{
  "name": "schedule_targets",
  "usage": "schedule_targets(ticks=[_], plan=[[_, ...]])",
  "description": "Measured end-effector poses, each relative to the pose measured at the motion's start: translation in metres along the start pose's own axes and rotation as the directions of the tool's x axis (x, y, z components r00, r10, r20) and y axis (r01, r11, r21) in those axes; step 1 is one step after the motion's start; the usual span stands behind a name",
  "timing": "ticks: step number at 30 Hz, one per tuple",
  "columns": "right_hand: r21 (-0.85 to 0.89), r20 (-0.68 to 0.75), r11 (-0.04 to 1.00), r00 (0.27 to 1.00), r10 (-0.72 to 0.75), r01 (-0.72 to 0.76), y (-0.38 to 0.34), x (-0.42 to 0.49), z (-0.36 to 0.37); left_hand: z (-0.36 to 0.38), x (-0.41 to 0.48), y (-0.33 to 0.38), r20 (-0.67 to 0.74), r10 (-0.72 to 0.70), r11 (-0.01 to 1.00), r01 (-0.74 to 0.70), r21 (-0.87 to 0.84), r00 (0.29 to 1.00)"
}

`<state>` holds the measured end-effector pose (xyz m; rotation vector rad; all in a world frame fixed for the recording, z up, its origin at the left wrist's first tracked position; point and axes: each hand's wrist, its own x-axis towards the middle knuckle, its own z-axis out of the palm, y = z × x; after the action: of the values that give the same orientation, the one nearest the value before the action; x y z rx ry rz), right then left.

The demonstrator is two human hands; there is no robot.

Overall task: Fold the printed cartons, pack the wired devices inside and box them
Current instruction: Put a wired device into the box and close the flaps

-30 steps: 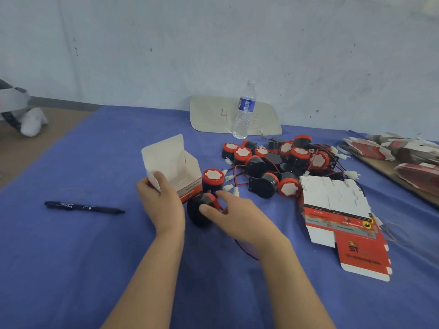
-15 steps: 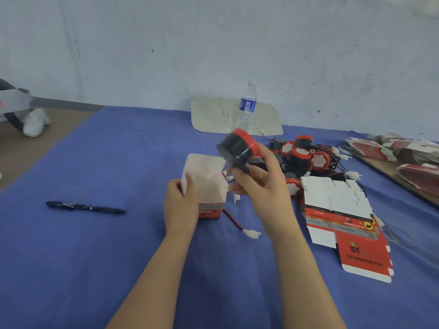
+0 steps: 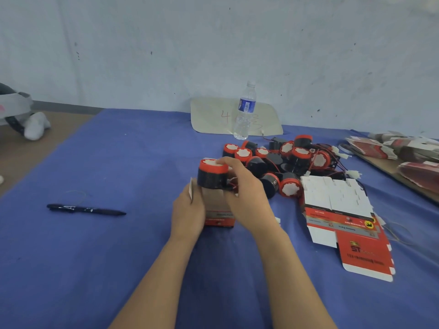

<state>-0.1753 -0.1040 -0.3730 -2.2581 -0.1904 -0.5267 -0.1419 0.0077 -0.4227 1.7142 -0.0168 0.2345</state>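
Lowered since half a second ago, the right hand [image 3: 247,195] now holds a black-and-red wired device [image 3: 211,178] at the open top of the carton [image 3: 219,211]. Its fingers curl over the device's far side, red cap up. Both forearms reach forward from the bottom edge. The left hand [image 3: 188,214] wraps the upright carton's left side on the blue cloth [image 3: 118,257]. Flat cartons [image 3: 342,217] lie to the right, a pile of devices [image 3: 292,160] beyond, and a water bottle [image 3: 244,110] farthest.
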Motion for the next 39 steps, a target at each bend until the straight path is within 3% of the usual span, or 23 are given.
schedule_targets(ticks=[2,4,8,12,19,30,35,39], plan=[[-0.101,0.05,0.995,0.998,0.024,-0.019,0.004,0.003,-0.005,0.0,0.0,0.002,0.006,-0.035,0.999,0.035,-0.017,0.999],[-0.18,0.187,0.983,0.981,0.055,-0.021,0.007,0.003,-0.007,0.0,0.0,0.004,0.025,-0.083,0.995,0.084,-0.055,0.996],[-0.124,0.356,0.988,0.925,0.131,-0.092,0.002,0.001,-0.007,0.0,0.002,0.003,0.071,-0.13,0.987,0.136,-0.086,0.989],[-0.231,0.257,0.97,0.957,0.131,-0.071,-0.002,0.004,-0.006,-0.001,0.002,0.001,0.085,-0.076,0.995,0.082,-0.064,0.993],[-0.214,0.202,0.976,0.976,0.078,-0.033,-0.004,0.0,-0.005,0.0,0.002,0.0,0.111,-0.064,0.995,0.072,-0.074,0.992],[-0.306,0.36,0.949,0.914,0.186,-0.072,-0.016,0.012,0.001,0.001,0.009,-0.008,0.175,-0.066,0.997,0.06,0.041,0.982],[-0.536,0.287,0.843,0.927,0.242,-0.055,-0.021,0.008,0.002,0.0,0.008,-0.006,0.203,-0.059,0.997,0.047,0.062,0.977],[-0.581,0.289,0.811,0.913,0.288,-0.072,-0.03,0.01,0.009,-0.002,0.006,-0.003,0.21,-0.074,0.997,0.072,0.016,0.975]])
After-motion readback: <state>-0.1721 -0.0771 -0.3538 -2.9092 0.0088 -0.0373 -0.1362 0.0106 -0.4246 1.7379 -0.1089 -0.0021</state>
